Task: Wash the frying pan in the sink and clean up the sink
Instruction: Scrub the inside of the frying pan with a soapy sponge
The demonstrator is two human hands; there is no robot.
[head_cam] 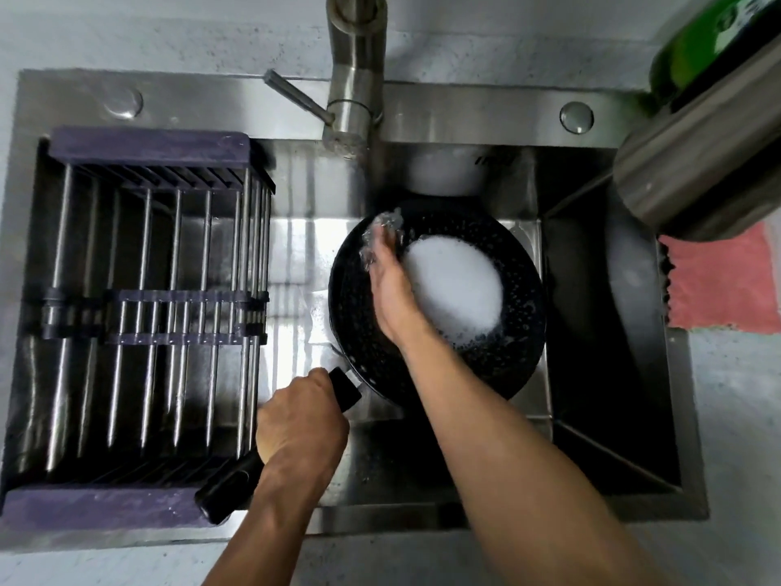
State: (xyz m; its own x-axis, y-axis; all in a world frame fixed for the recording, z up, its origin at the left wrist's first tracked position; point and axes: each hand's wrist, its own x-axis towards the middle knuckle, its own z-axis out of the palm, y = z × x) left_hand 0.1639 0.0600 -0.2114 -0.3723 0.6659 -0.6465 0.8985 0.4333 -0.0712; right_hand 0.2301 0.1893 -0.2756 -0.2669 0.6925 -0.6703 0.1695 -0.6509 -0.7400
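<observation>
A black frying pan (pixel 507 365) lies tilted in the steel sink (pixel 600 374), its inside holding a white patch of foamy water (pixel 456 285). My left hand (pixel 302 425) grips the pan's black handle (pixel 228 488) at the sink's front. My right hand (pixel 391 285) lies inside the pan with straight fingers against its far left wall. Water from the faucet (pixel 355 69) splashes over the fingertips.
A purple and steel dish rack (pixel 156 315) fills the sink's left half. A pink cloth (pixel 722 285) lies on the counter at the right, with a steel pot (pixel 701 171) and a green bottle (pixel 714 40) above it. A round steel button (pixel 577 117) sits on the sink deck.
</observation>
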